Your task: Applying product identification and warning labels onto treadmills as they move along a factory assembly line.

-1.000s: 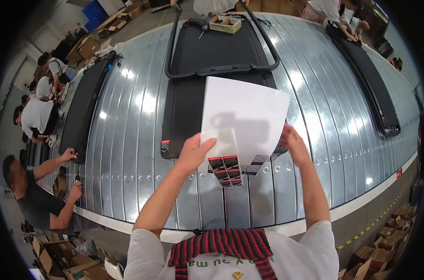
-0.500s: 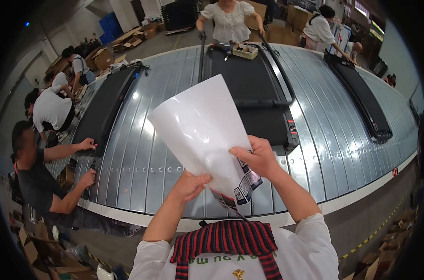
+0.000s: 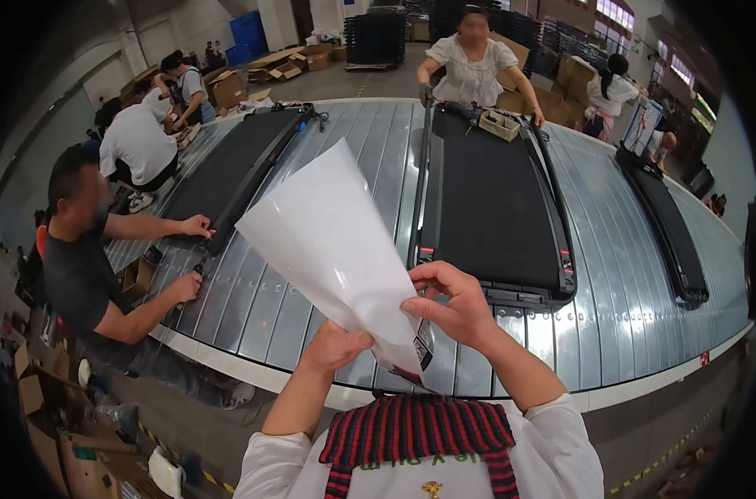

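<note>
A large glossy white sheet [image 3: 324,229] is held up in front of me over the metal table, curling slightly. Its lower right corner folds round and shows dark print with square codes. My left hand [image 3: 333,348] grips the sheet's lower left edge, thumb on top. At the right edge, my right hand [image 3: 459,308] pinches it between thumb and bent fingers; part of those fingers is hidden behind the sheet. Just beyond lies a flat black treadmill [image 3: 494,216], with a black tubular frame [image 3: 558,208] lying around it.
Across the table [image 3: 353,125] a person in white [image 3: 473,62] holds the frame's far end, beside a small parts box [image 3: 500,125]. At left a person in dark clothing [image 3: 91,249] works on another treadmill [image 3: 228,170]. A third black unit [image 3: 664,224] lies at right. Cartons [image 3: 45,407] stand lower left.
The black frame has come down from a raised tilt to lie around the treadmill. My sheet has shifted left, with less of its printed corner showing. My right hand's fingers have moved along its edge.
</note>
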`<move>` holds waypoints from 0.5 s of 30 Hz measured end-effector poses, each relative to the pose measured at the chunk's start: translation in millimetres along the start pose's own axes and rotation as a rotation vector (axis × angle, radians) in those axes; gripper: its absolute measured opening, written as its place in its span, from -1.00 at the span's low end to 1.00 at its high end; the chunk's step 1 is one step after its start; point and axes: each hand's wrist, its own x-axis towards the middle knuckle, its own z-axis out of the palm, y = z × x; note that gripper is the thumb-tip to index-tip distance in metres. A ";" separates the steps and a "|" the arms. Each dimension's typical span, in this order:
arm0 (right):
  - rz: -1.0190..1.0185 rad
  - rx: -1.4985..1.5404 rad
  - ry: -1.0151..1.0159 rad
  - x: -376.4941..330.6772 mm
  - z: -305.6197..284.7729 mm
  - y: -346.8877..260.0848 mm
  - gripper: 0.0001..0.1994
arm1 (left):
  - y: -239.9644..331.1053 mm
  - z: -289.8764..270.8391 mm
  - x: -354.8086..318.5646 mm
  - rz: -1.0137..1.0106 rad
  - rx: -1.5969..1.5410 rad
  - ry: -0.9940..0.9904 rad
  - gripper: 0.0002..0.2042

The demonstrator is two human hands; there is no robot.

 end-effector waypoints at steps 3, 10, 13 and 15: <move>0.133 0.191 0.015 -2.2 6.2 -2.5 -0.72 | -1.5 -7.3 -0.2 -0.043 -0.030 -0.044 -0.30; 0.276 0.568 -0.066 -5.7 2.2 -7.2 -0.82 | -9.4 -31.9 4.1 -0.005 0.075 -0.244 -0.32; 0.218 0.512 -0.036 -5.2 2.1 -4.2 -0.84 | -7.2 -33.9 5.2 0.040 0.143 -0.259 -0.29; 0.190 0.477 -0.020 -2.6 1.3 2.6 -0.84 | -7.7 -37.4 7.5 0.005 0.140 -0.217 -0.27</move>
